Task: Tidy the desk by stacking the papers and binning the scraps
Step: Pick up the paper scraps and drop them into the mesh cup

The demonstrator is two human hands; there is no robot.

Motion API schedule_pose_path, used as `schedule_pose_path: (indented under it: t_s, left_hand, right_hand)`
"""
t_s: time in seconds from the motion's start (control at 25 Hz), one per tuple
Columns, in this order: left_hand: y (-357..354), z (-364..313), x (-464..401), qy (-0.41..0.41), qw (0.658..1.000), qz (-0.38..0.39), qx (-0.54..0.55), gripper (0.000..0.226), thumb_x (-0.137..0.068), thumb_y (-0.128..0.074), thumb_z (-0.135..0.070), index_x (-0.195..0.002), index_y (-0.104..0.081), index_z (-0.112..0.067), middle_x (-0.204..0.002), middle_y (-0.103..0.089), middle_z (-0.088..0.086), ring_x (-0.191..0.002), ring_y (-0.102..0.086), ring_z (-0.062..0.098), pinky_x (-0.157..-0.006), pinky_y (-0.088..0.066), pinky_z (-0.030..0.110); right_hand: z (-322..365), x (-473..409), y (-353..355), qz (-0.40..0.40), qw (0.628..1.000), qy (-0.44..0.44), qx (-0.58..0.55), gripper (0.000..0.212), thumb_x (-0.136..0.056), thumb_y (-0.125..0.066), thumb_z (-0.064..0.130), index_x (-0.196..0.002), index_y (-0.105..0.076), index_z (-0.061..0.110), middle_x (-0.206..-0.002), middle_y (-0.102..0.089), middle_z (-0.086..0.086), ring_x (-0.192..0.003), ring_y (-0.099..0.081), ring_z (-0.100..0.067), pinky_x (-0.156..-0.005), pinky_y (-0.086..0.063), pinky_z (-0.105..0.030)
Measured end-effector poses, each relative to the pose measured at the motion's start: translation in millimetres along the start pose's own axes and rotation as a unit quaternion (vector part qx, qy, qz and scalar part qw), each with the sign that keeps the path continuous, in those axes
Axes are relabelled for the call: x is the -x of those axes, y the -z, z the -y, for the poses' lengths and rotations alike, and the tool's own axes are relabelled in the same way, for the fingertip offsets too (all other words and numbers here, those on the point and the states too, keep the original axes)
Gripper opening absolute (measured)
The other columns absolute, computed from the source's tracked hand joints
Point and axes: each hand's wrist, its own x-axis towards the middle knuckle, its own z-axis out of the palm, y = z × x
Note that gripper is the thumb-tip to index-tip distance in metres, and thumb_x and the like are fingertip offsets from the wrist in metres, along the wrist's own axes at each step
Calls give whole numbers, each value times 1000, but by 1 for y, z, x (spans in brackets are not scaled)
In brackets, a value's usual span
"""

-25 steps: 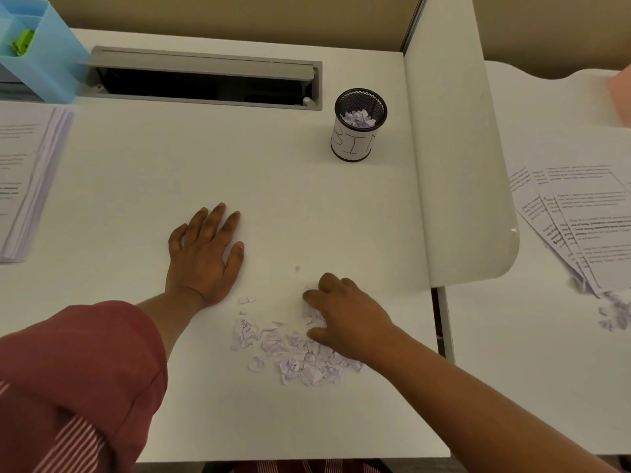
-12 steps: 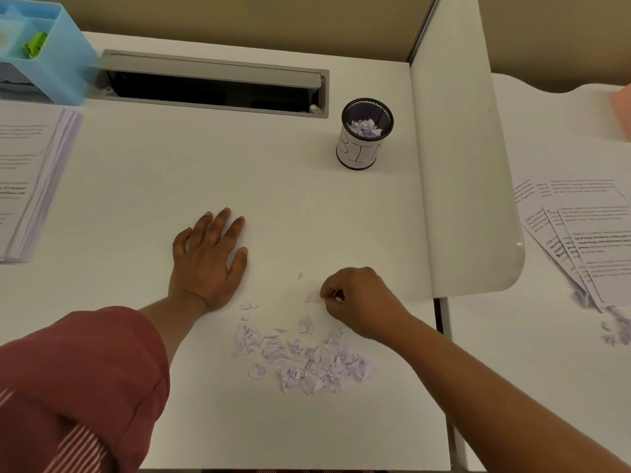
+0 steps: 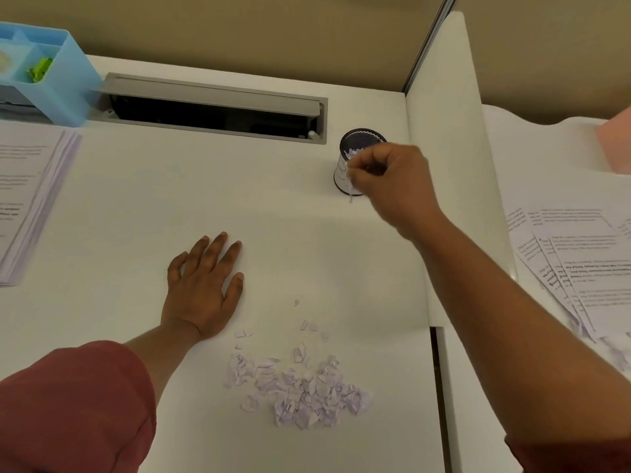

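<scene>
curled fingers of the right hand (image 3: 392, 180) pinch a few scraps (image 3: 351, 172) at the rim of the black mesh bin (image 3: 355, 139), having risen from the scrap pile (image 3: 300, 387) where they were half a second ago, while the left hand (image 3: 201, 285) stays flat, fingers straight and slightly spread, on the white desk (image 3: 170, 199). stacked papers (image 3: 30, 192) lie at the desk's left edge beside a blue organiser (image 3: 65, 87), and loose sheets (image 3: 580, 264) fan out beyond the white divider (image 3: 450, 165)
</scene>
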Motion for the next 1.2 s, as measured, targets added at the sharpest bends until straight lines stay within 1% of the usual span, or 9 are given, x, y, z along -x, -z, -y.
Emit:
schedule_pose_path:
  t_s: [0.16, 0.36, 0.64, 0.8, 0.88, 0.96, 1.04, 1.12, 1.2]
  left_hand:
    - [0, -1, 0, 0, 1000, 3, -3, 62, -100, -24, -52, -158, -29, -32, -167, -23, -3, -154, -19, 25, -119, -16, 49]
    - [1, 0, 1, 4, 1000, 9, -10, 62, -100, -22, -53, -159, -27, -34, -168, -20, -5, -154, -17, 23, -120, -14, 47]
    - [0, 1, 0, 7, 1000, 15, -14, 62, -100, -22, -53, -159, -25, -35, -168, -18, -7, -155, -15, 22, -121, -13, 47]
    - [0, 1, 0, 8, 1000, 16, -14, 62, -100, -22, -53, -159, -25, -35, -168, -17, -7, -155, -14, 21, -121, -12, 47]
    - [0, 0, 0, 8, 1000, 16, -15, 62, -100, -21, -53, -159, -25, -35, -168, -17, -7, -155, -13, 21, -121, -12, 46]
    - [1, 0, 0, 7, 1000, 17, -15, 62, -100, -21, -53, -159, -25, -35, -168, -18, -7, -155, -14, 21, -121, -12, 46]
    - [2, -1, -1, 8, 1000, 18, -16, 62, -100, -21, -53, -159, -25, -35, -168, -18, -6, -155, -14, 21, -121, -12, 46]
    - [2, -1, 0, 10, 1000, 20, -14, 62, -101, -21, -53, -159, -23, -35, -169, -17, -6, -155, -13, 21, -121, -11, 45]
    - [3, -2, 0, 11, 1000, 22, -10, 62, -100, -21, -53, -160, -22, -35, -169, -16, -6, -155, -12, 20, -121, -10, 45]
  right_hand:
    - [-5, -54, -1, -95, 995, -2, 22, 15, -82, -67, 7, -80, -75, 19, -80, -71, 12, -75, -66, -2, -74, -58, -22]
    - [-23, -89, -9, -93, 993, -45, 57, 14, -84, -66, 6, -80, -73, 19, -82, -67, 12, -85, -67, -11, -82, -59, -32]
    - [-32, -98, -12, -69, 991, -50, 103, 35, -83, -50, -9, -94, -75, 12, -93, -68, 4, -90, -61, -10, -83, -54, -25]
    - [-28, -83, -8, -96, 990, -16, 99, 24, -81, -58, -4, -86, -74, 14, -79, -65, 9, -76, -60, -8, -75, -55, -23]
    - [-25, -63, -11, -98, 992, 4, 83, 16, -81, -63, 4, -81, -72, 17, -73, -65, 13, -71, -62, -5, -68, -50, -15]
    - [-27, -31, -22, -39, 996, 34, 73, 13, -82, -67, 7, -82, -73, 19, -70, -64, 15, -64, -59, 1, -65, -43, -8]
    - [-39, 8, -37, 74, 992, 49, 95, 16, -85, -68, 5, -91, -76, 17, -79, -67, 10, -67, -59, 1, -72, -47, -15]
    - [-60, 47, -55, 190, 971, 39, 142, 27, -89, -60, 3, -108, -75, 14, -104, -71, 1, -91, -66, -13, -89, -51, -29]
    - [-77, 79, -70, 288, 941, 39, 176, 42, -92, -51, 0, -129, -67, 14, -130, -64, -5, -118, -60, -23, -103, -46, -35]
